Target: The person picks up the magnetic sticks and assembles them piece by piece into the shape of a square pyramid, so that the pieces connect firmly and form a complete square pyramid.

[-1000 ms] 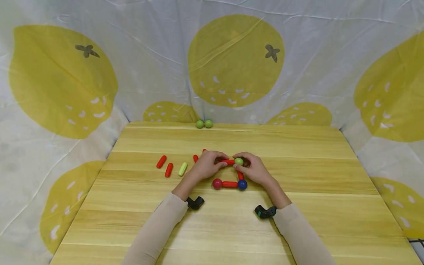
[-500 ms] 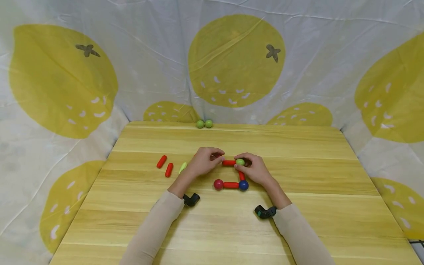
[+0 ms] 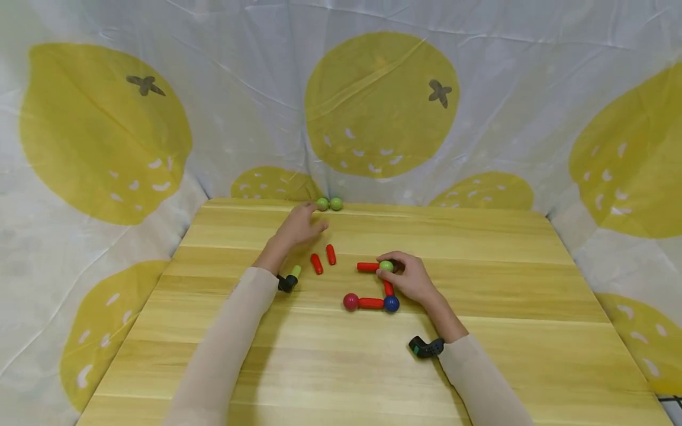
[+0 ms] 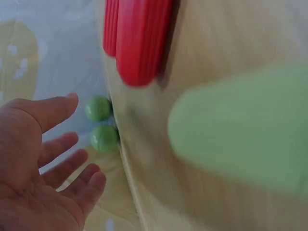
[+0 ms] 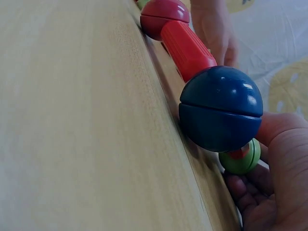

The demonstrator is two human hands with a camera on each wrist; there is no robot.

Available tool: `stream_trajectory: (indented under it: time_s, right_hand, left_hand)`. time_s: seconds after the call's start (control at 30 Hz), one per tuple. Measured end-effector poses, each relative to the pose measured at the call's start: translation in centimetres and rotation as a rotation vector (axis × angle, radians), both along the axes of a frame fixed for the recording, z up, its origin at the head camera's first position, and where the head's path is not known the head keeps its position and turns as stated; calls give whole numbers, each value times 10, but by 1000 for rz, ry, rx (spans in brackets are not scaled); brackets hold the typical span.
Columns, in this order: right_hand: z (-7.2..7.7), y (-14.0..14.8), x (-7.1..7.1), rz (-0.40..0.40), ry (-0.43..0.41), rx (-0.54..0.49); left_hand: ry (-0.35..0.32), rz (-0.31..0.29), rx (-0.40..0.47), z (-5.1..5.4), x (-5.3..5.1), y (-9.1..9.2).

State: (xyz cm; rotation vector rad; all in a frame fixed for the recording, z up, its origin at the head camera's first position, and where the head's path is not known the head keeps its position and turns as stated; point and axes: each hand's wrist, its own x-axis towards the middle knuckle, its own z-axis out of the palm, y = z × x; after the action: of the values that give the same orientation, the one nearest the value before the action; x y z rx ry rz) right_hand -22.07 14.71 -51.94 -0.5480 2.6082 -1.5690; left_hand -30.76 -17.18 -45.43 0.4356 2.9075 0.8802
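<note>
My right hand (image 3: 411, 278) pinches a green ball (image 3: 386, 267) at the far right corner of a joined shape. A red rod (image 3: 367, 267) points left from that ball, and another runs down to a blue ball (image 3: 391, 304). From the blue ball a red rod (image 3: 371, 303) leads to a dark red ball (image 3: 350, 302). My left hand (image 3: 298, 228) is near two green balls (image 3: 329, 204) at the table's far edge, fingers spread and holding nothing; in the left wrist view the balls (image 4: 98, 108) lie beyond the fingers.
Two loose red rods (image 3: 323, 259) lie left of the shape. A light green rod (image 3: 296, 271) is partly hidden by the left wrist camera (image 3: 288, 283). A patterned cloth (image 3: 501, 130) hangs behind the table.
My left hand has left the area beside the shape's upper red rod and moved away to the far left, uncovering two loose red rods. My right hand stays on the green ball.
</note>
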Motion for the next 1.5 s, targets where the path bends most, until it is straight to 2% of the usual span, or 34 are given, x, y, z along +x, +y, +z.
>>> stream_trajectory:
  time_s: [0.17, 0.37, 0.53, 0.7, 0.83, 1.0, 1.1, 1.27, 1.5]
  right_hand:
    - [-2, 1, 0, -8, -5, -5]
    - [-2, 0, -2, -15, -4, -6]
    - [-2, -2, -1, -29, -5, 3]
    - [-2, -5, 0, -19, -18, 8]
    - [-2, -3, -1, -8, -10, 0]
    - [-2, 1, -2, -1, -1, -20]
    - [-3, 3, -2, 3, 6, -14]
    - [-3, 5, -2, -6, 19, 6]
    - [-3, 3, -2, 3, 14, 5]
  left_hand:
    - [13, 22, -12, -4, -24, -6]
    - [65, -28, -51, -8, -41, -3]
    - [51, -37, -40, -15, -45, 2]
    - [44, 30, 15, -20, -43, -1]
    - [38, 67, 46, -20, -39, -5]
    - [37, 41, 77, -9, -30, -6]
    - [24, 9, 121, 0, -18, -3]
    - [-19, -16, 170, 9, 11, 3]
    - [-77, -34, 288, 1, 54, 11]
